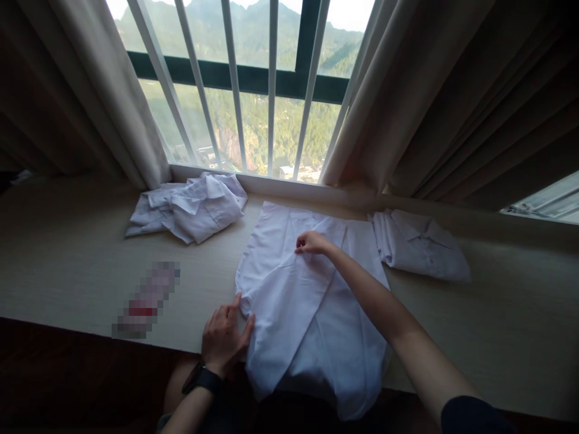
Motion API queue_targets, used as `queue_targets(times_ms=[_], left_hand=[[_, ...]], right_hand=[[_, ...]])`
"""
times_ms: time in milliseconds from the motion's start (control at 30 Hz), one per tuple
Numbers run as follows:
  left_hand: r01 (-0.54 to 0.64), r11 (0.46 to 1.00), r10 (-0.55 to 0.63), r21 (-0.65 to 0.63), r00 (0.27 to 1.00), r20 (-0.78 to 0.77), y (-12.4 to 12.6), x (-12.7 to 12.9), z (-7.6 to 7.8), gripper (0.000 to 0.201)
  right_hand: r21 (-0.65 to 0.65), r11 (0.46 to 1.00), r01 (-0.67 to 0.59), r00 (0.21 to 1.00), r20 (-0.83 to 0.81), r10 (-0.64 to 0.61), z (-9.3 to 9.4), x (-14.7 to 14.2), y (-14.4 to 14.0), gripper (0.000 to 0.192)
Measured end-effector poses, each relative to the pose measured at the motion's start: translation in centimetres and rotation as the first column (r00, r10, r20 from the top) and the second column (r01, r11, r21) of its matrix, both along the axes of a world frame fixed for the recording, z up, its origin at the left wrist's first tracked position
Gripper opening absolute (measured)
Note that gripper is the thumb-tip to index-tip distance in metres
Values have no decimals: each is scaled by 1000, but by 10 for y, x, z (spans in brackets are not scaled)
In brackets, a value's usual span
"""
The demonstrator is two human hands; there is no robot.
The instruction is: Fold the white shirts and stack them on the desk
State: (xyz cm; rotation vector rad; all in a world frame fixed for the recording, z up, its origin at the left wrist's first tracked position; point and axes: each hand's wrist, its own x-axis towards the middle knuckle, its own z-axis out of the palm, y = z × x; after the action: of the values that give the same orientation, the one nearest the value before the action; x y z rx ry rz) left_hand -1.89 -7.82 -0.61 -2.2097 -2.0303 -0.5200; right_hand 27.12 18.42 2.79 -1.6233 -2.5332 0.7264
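Note:
A white shirt (312, 313) lies spread out in front of me, its lower end hanging over the front edge of the ledge. One sleeve is laid across its body. My right hand (312, 242) is closed in a pinch on the shirt's fabric near its upper middle, my forearm reaching over the right side. At the shirt's left edge, my left hand (226, 337) rests with thumb and fingers apart, the fingertips touching the cloth. A dark watch is on my left wrist.
A loosely bundled white garment (194, 205) lies at the back left, and a folded white shirt (416, 244) at the right. A blurred-out flat item (147, 301) is on the wooden ledge (58, 241). Behind stand a barred window (253, 78) and curtains (398, 78) on both sides.

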Motion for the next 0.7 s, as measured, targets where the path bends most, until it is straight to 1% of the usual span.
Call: queue_targets(times_ms=[133, 200, 267, 333, 400, 433, 500, 600, 667, 700], left_hand=[[-24, 1000, 24, -3, 999, 26, 0, 0, -1, 58], [-35, 999, 35, -1, 998, 47, 0, 0, -2, 59], [-42, 999, 41, 3, 996, 76, -1, -1, -4, 58], [-47, 999, 45, 14, 993, 106, -3, -2, -5, 50], [-46, 998, 42, 30, 991, 123, -4, -2, -6, 40], [-40, 998, 35, 39, 992, 125, -4, -3, -6, 36], [-24, 998, 17, 58, 992, 122, -4, -4, -6, 33], [4, 995, -18, 97, 990, 140, -5, -7, -4, 34], [25, 992, -48, 125, 980, 192, -12, -7, 0, 35], [38, 990, -68, 135, 972, 225, -18, -5, 2, 34]], right_hand=[[82, 994, 70, 997, 14, -71, -11, 5, -11, 11], [175, 980, 99, 995, -10, -98, -15, 5, -19, 14], [327, 932, 159, 986, -97, -134, -16, 6, -32, 19], [451, 853, 261, 958, -226, -174, -15, 11, -55, 22], [487, 788, 376, 912, -344, -223, -18, 17, -96, 22], [484, 764, 427, 887, -389, -249, -21, 20, -123, 22], [457, 736, 499, 846, -442, -299, -31, 23, -186, 21], [458, 711, 533, 833, -428, -349, -54, 19, -285, 23], [479, 695, 536, 838, -403, -368, -68, 12, -335, 27], [489, 693, 530, 844, -384, -375, -74, 9, -354, 29]])
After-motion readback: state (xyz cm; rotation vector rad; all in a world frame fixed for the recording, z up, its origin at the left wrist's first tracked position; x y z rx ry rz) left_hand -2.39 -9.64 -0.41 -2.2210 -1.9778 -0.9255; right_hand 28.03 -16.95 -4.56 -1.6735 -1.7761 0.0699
